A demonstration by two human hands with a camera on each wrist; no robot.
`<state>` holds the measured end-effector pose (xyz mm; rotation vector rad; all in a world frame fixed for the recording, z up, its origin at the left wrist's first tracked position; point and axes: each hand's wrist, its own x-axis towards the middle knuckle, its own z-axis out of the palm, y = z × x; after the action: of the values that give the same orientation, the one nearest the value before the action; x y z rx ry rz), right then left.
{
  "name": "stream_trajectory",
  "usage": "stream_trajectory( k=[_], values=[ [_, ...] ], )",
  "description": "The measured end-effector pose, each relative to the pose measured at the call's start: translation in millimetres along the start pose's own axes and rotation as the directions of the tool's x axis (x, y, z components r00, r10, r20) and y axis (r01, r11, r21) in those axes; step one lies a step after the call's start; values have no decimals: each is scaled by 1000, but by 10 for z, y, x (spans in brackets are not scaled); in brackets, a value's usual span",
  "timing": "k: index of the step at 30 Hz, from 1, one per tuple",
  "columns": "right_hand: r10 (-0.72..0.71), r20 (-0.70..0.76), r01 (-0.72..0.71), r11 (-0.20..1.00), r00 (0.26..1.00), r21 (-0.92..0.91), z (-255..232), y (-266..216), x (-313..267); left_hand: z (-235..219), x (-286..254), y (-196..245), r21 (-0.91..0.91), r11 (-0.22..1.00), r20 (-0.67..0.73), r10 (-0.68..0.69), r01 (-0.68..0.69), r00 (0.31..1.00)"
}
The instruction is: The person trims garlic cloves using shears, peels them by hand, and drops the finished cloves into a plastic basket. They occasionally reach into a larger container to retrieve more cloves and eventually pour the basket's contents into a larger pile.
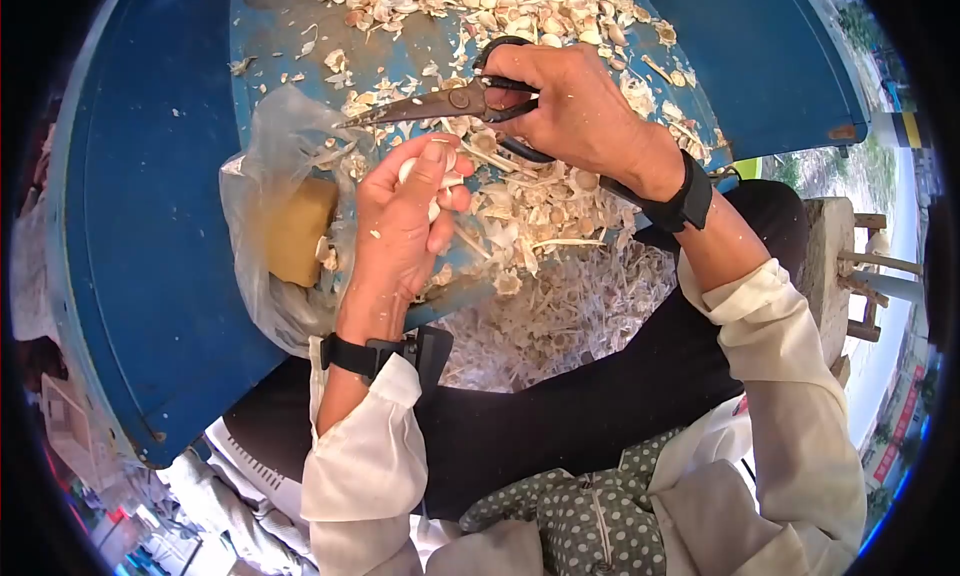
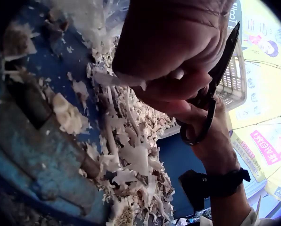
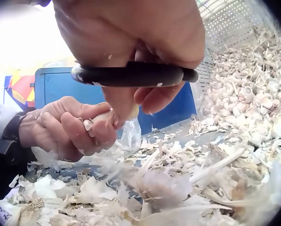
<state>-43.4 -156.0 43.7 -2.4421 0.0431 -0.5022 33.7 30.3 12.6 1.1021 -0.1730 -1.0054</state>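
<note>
My left hand (image 1: pixel 392 211) grips several white garlic cloves (image 1: pixel 434 212) between its thumb and curled fingers, palm turned up. My right hand (image 1: pixel 580 106) holds a pair of scissors (image 1: pixel 425 107) by the black handles, with the dark blades pointing left just above the left fingertips. In the right wrist view, the right fingers reach down to the left hand's fingertips, and the black handle (image 3: pixel 126 75) crosses under the right palm. The left wrist view shows the back of the left hand close up, hiding most of the cloves.
Dry garlic skins and stems (image 1: pixel 545 216) litter the blue table (image 1: pixel 150 176). Loose cloves (image 1: pixel 490 1) are heaped at the far side, beside a white perforated basket (image 3: pixel 225 21). A clear plastic bag (image 1: pixel 275 126) lies left of the hands, around a yellow-brown block (image 1: pixel 300 231).
</note>
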Motion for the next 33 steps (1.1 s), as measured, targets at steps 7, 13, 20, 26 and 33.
stream_trajectory(
  k=[7,13,20,26,33],
  values=[
    [290,77,-297,876,954,379,47,-373,-146,-17,76,-104,-431,902,-53,-29,3,998],
    [256,77,-267,916,964,300,24,-411,-170,-182,148,-175,-534,840,81,-61,94,995],
    [162,310,-109,977,937,-181,-358,-37,-225,-121,95,-72,-533,842,234,55,81,971],
    [181,384,-89,965,906,-245,-357,-85,-194,-76,67,-96,-367,930,131,48,4,990],
    [218,323,-107,939,921,-327,-256,-116,-226,33,47,-63,-342,933,-39,103,-110,994]
  ],
)
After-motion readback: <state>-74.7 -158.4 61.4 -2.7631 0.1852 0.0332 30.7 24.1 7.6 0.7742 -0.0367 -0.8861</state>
